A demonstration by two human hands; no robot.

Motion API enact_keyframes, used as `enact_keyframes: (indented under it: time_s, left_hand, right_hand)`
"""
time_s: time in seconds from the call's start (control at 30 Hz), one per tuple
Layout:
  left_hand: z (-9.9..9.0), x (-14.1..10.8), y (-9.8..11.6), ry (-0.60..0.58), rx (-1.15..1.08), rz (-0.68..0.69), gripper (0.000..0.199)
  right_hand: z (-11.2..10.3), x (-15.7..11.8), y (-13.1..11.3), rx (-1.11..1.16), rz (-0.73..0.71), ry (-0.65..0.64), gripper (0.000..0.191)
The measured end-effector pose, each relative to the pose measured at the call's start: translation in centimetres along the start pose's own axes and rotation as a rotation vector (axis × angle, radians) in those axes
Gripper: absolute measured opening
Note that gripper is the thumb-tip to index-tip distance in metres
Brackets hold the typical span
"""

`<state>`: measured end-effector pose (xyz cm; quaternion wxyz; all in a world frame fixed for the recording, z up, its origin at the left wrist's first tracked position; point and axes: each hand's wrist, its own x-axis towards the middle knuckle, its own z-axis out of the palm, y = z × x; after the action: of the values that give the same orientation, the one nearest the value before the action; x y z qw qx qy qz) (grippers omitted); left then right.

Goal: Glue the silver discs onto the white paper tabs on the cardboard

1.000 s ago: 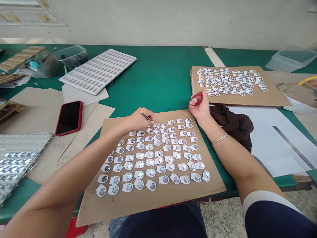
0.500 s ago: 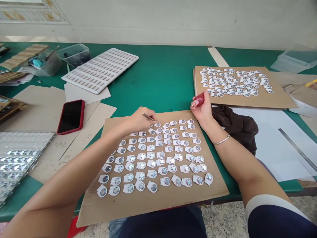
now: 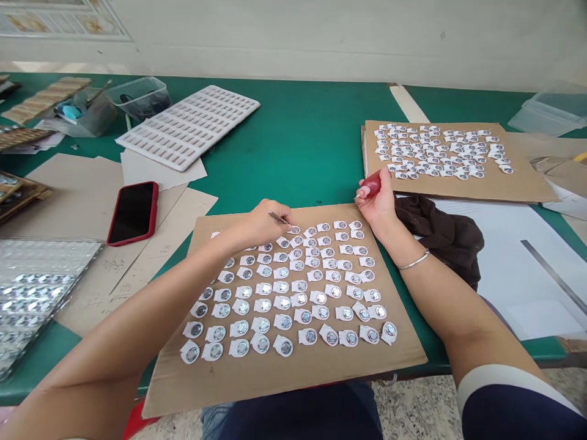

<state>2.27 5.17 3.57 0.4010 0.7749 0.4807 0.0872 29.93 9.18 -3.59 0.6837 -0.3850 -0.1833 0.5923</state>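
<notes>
My left hand (image 3: 266, 221) is closed around metal tweezers (image 3: 277, 217), its fingertips low over the back row of the cardboard sheet (image 3: 220, 386). Just beside those fingers is a round silver piece on a white tab (image 3: 295, 230). Many similar silver pieces on white tabs (image 3: 284, 346) lie in rows across the sheet. At the sheet's back right corner, my right hand (image 3: 380, 205) is wrapped around a dark red, bulb-shaped squeeze bottle (image 3: 373, 183), its thin tip pointing left and down. The left fingertips are partly hidden.
Another cardboard sheet (image 3: 527, 183) with silver pieces lies back right, near a dark brown cloth (image 3: 438, 229) and a steel ruler (image 3: 553, 272). On the left are a red-cased phone (image 3: 132, 212), a white slotted tray (image 3: 190, 128), plastic boxes (image 3: 142, 98) and a clear-wrapped pack (image 3: 41, 293).
The view has shifted slightly. Both hands stay in nearly the same places over the cardboard, with the tweezers and the red bottle still held.
</notes>
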Motion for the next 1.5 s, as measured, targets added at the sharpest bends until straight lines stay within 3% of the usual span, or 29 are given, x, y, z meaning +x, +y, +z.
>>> enact_keyframes:
  time_s: [0.47,1.07,1.5]
  left_hand:
    - [0.2,0.5,0.8,-0.005,0.047,-0.055,0.008]
    - [0.4,-0.2,1.5,0.048,0.072,0.008,0.013]
    - [1.0,0.5,0.4,0.050,0.064,-0.006,0.008]
  right_hand:
    - [0.0,0.0,0.2,-0.022,-0.013,0.004,0.040]
    - [0.0,-0.2,0.3,-0.027,-0.030,-0.001,0.044]
    - [-0.1,0.1,0.5,-0.014,-0.026,0.014,0.038]
